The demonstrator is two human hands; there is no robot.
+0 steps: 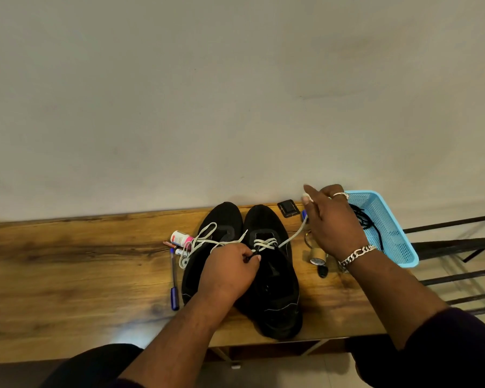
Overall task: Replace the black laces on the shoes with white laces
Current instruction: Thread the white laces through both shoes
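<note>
Shoes [263,264], two black ones, sit side by side at lower centre of the frame on my wooden counter [67,261], toes toward the wall. My left hand [230,271] rests on the right-hand shoe with its fingers [254,257] pinched together at the white lace [265,243] crossing its eyelets. My right hand [331,222] is raised to the right of the shoes, fingers clamped on the lace's other end, which runs taut from shoe to hand. More white lace lies loose over the left-hand shoe. Black laces [366,219] lie in the blue basket [398,236] at right. Pens [174,278] lie left of the shoes.
</note>
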